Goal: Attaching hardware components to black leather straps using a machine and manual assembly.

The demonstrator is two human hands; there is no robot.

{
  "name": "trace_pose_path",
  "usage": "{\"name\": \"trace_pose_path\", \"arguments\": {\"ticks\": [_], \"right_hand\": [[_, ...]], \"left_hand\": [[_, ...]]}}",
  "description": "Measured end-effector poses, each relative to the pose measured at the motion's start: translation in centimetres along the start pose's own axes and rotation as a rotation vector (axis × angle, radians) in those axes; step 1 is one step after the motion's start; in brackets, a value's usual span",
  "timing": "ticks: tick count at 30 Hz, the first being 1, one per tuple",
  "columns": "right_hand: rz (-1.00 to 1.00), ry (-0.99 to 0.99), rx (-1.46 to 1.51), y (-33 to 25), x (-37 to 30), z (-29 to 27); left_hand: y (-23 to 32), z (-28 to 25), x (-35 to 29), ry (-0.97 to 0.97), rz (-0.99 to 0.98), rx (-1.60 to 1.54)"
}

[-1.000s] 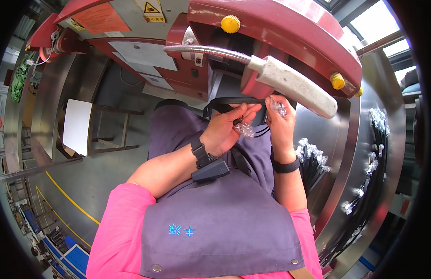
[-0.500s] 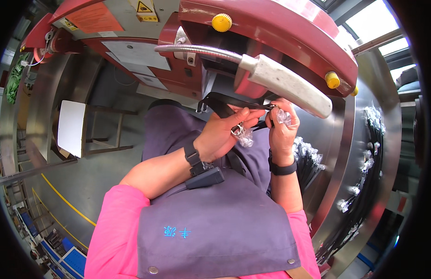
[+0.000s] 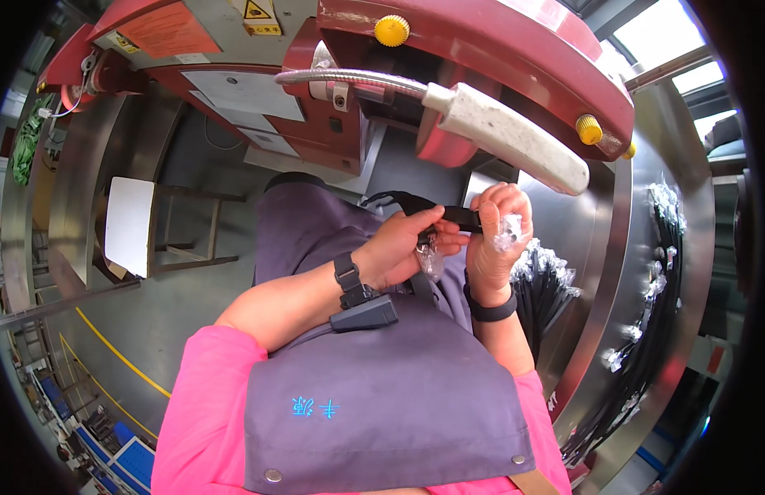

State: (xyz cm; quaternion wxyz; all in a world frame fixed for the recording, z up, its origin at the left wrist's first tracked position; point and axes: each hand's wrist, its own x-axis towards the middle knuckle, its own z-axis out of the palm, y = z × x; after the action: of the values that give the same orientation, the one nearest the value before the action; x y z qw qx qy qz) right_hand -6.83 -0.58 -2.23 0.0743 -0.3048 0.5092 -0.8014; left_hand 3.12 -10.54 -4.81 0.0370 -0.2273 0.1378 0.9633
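Note:
A black belt stretches between my two hands, just below the machine's pale handle. The thumb and fingers of my left hand pinch it. My right hand is closed round its other part, with a crumpled clear plastic wrap at the palm. Another clear plastic wrap hangs beneath my left fingers; what it covers is hard to make out. Beyond my left hand, a loose black length of the belt trails to the left.
A red machine with yellow knobs and a pale handle overhangs my hands. At the right, a bundle of black belts with plastic-wrapped ends hangs near a metal bench; more belts lie beyond. A white-topped stool stands left.
My right hand has turned and its fingers have lifted. The belt between my hands now shows its flat face. Its loose length at the left has dropped from a raised loop.

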Motion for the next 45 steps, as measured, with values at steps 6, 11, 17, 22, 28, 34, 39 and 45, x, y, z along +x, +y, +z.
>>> {"name": "trace_pose_path", "arguments": {"ticks": [6,11,17,22,28,34,39,45], "right_hand": [[0.33,0.109,0.331,-2.1,1.7,-1.8],[0.588,-0.029,-0.21,-3.2,1.5,-1.5],[0.655,-0.549,-0.51,-1.5,-0.4,-1.0],[0.582,-0.473,-0.537,-1.6,0.6,-2.1],[0.519,-0.496,-0.54,-1.1,0.7,-1.1],[0.559,-0.564,-0.509,0.4,-0.9,-1.2],[0.535,-0.564,-0.448,0.0,-0.2,-1.3],[0.494,-0.463,-0.602,-2.0,0.9,-1.9]], "left_hand": [[1.8,-0.5,-0.5,-0.009,-0.091,0.152],[2.0,-0.6,-0.1,-0.067,0.134,0.152],[0.7,-0.8,0.5,-0.092,0.183,0.185],[1.9,-1.1,-0.1,-0.002,0.239,0.309],[1.7,-0.3,-0.1,-0.014,0.304,0.279],[1.3,0.1,-0.5,-0.004,0.28,0.362],[1.4,0.1,-0.6,-0.011,0.318,0.362],[2.3,-1.9,-0.3,-0.008,0.391,0.336]]}}
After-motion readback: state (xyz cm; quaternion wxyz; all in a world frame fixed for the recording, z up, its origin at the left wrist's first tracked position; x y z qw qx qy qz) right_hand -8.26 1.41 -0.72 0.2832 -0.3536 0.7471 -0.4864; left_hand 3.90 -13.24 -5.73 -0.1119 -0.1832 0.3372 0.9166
